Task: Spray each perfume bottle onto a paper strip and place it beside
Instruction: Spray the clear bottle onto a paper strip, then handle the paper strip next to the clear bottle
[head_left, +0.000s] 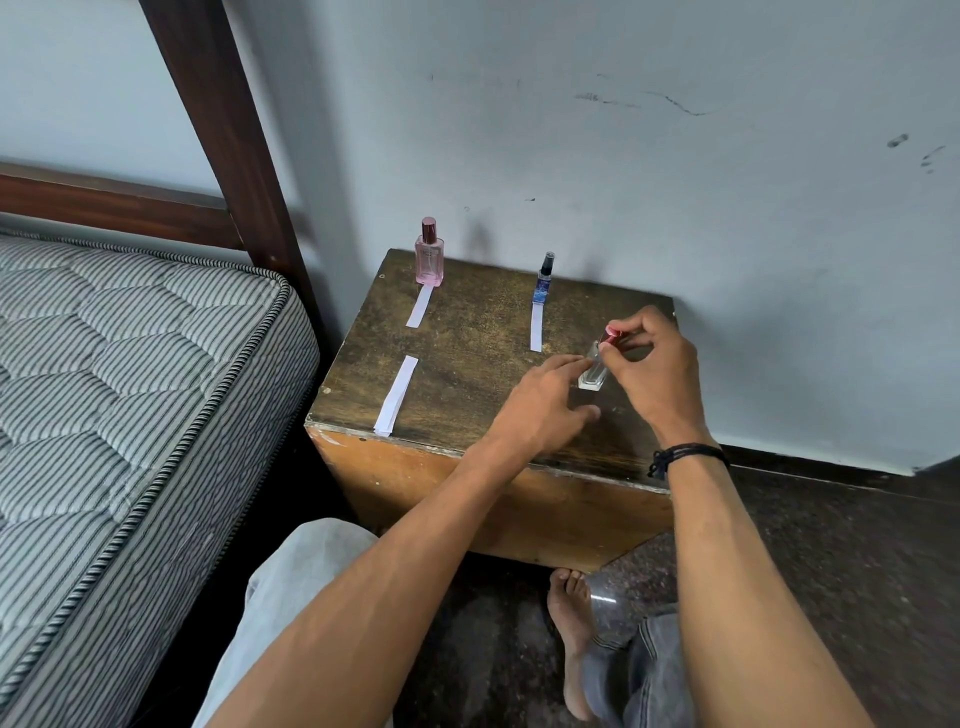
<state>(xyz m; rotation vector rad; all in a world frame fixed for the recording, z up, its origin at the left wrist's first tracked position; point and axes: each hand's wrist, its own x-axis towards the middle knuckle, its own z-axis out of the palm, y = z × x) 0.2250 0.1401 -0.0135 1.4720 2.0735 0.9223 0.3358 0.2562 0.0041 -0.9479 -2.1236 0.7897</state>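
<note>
So the right hand (655, 375) has its fingers pinched round the red cap (609, 336) of the clear bottle (592, 372). The left hand (545, 401) fingers are pretty much straight, just touching the bottle's side.

The worktop (467, 364) stood against the wall (623, 156), with the bed (130, 364) to its left and the floor (831, 571) to its right. At its back-left corner stood the first bottle (429, 257), a paper strip (420, 306) lying just before it. The second bottle (544, 280) stood at the back middle, another strip (536, 327) before it. Spare strips (396, 396) lay at the front-left edge. The third bottle (593, 371) leaned at the right, between the left grip (545, 400), touching its side, and the right grip (654, 369), pinching its top.
</note>
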